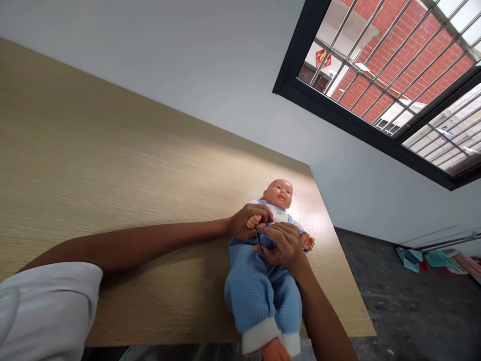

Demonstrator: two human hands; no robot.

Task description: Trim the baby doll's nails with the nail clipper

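A baby doll (268, 286) in a blue fleece suit lies on its back on the wooden table (131, 170), feet hanging over the near edge. My left hand (246, 222) is closed around the doll's small right hand, holding it up. My right hand (283, 245) rests on the doll's chest and grips a small metal nail clipper (262, 235), whose tip is at the doll's fingers. The doll's other hand (308, 242) sticks out past my right hand.
The table meets a grey wall (210, 65) at the back and ends at the right, where dark floor (406, 301) begins. A barred window (391, 75) is at the upper right. Coloured papers (436, 259) lie on the floor by the wall.
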